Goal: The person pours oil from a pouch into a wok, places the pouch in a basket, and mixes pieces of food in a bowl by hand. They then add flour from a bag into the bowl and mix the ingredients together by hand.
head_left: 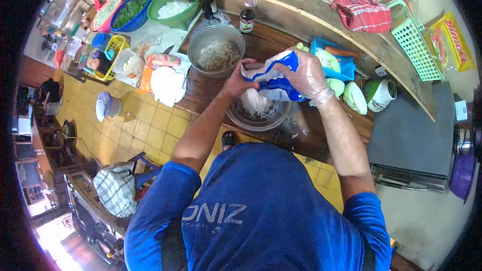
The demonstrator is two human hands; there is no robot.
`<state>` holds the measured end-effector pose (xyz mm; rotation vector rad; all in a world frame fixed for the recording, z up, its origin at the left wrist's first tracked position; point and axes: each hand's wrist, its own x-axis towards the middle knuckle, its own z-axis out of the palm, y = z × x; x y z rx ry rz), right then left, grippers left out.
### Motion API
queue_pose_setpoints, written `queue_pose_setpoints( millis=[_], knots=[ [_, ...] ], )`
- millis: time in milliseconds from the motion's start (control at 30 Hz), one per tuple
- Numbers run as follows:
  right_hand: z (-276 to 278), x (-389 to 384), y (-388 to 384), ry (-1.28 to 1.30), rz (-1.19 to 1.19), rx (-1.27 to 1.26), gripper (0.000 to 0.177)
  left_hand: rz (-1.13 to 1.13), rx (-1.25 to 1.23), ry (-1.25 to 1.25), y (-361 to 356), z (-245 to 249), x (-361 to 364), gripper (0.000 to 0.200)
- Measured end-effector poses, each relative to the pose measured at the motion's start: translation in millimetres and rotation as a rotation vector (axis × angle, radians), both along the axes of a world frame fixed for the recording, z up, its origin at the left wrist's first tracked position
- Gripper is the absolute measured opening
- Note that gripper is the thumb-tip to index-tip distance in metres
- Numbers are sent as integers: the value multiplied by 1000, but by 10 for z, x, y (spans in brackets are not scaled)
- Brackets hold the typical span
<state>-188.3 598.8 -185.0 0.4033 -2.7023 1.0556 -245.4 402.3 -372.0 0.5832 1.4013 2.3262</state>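
Both my hands hold a blue and white plastic bag (279, 88), tilted with its mouth down toward a bowl. My left hand (238, 81) grips the bag's edge near its mouth. On my right hand (309, 76) is a clear plastic glove, its fingers closed round the upper part of the bag. White powder (257, 101) drops from the bag onto dark contents in the bowl (268, 126) below. Just beyond my left hand stands a large metal bowl (193, 45) with pale, wet-looking pieces (219, 56) inside.
A dark sauce bottle (246, 21) stands behind the metal bowl. To the right are a blue basket (346, 73), cabbages (355, 98) and a grey appliance (414, 130). A wooden shelf (311, 12) overhangs the counter. Green (188, 20) and blue (143, 22) basins stand left.
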Motion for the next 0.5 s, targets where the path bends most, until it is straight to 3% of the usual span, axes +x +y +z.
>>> queue_pose_setpoints(
  millis=[33, 133, 200, 267, 333, 400, 500],
  knots=[
    [11, -7, -21, -18, -25, -48, 28, -51, -64, 31, 12, 121, 49, 96],
    [-82, -50, -114, -41, -45, -80, 29, -125, -208, 220, 183, 424, 165, 98],
    [-144, -67, -185, 47, 16, 52, 29, -167, -227, 161, 236, 499, 186, 95],
    [-143, -93, -188, 113, 48, 61, 29, -197, -620, 310, 275, 548, 108, 98],
    [-94, -89, -168, -40, -8, -148, 29, -188, -519, 237, 257, 608, 136, 95],
    [-58, -56, -138, -67, -36, -153, 27, -180, -420, 166, 252, 609, 131, 93],
    [-95, 8, -68, -81, -88, -234, 25, -98, -639, 282, 318, 576, 122, 86]
  ],
)
